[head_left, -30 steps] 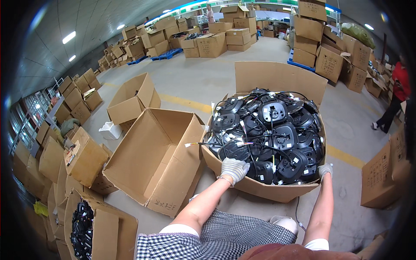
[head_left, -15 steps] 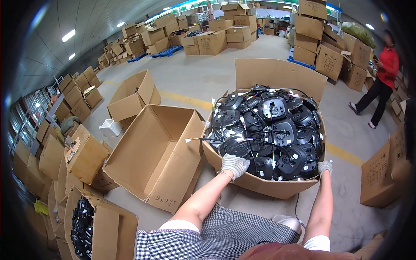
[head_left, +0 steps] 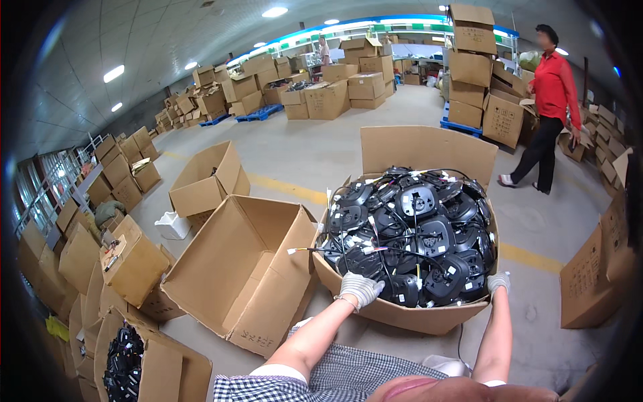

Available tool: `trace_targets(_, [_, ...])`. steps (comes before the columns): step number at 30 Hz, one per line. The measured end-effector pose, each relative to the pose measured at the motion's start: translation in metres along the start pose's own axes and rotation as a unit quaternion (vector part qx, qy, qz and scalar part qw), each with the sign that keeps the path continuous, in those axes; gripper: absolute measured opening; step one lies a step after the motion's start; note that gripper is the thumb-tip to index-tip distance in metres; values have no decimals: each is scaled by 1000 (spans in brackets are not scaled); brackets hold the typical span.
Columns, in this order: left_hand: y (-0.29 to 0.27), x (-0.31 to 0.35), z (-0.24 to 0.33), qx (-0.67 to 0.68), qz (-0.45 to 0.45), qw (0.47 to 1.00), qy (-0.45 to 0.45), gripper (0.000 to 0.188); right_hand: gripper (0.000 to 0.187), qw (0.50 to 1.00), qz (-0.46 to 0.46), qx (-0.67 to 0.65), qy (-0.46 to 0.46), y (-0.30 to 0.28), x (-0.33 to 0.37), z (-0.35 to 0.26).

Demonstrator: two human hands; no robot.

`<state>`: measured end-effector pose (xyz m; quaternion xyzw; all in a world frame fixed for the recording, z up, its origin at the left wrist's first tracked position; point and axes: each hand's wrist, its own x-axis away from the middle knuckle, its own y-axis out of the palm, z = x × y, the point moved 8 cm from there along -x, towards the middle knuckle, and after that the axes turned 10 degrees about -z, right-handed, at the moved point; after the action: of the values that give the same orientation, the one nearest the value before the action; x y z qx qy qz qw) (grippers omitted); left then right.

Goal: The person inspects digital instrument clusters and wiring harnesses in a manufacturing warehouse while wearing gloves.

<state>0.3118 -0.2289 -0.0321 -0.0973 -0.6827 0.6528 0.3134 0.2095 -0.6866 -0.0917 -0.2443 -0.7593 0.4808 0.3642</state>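
In front of me stands a large open cardboard box, heaped with black plastic housings that trail cables and small white connectors. My left hand, in a striped white glove, is closed over the box's near rim toward its left side, fingers against the housings. At the near right corner, my gloved right hand grips the rim, its fingertips partly hidden. Just left of this box, a bigger cardboard box lies tilted with its opening up and its inside bare.
A smaller open box and a white foam container stand farther left. Black parts fill a box at the lower left. Stacked cartons rise on a blue pallet. At right, a person in red walks.
The view has tilted up, so the boxes sit lower in the picture. The person in red has moved left and turned. Both my hands stay on the rim of the filled box.
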Motion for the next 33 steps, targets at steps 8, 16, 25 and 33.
trace_targets(8, [12,-7,-3,-18,-58,998,-6,60,40,1000,9,16,16,7,-15,7])
trace_targets(16, [13,-7,-2,-18,-52,998,-3,63,36,1000,15,17,8,-5,6,-5])
trace_targets(25, [12,-10,2,-37,-17,999,-1,62,37,999,30,-32,-12,-5,8,5])
trace_targets(33, [24,7,-4,-26,16,1000,1,62,52,996,-20,-75,48,-1,18,-7])
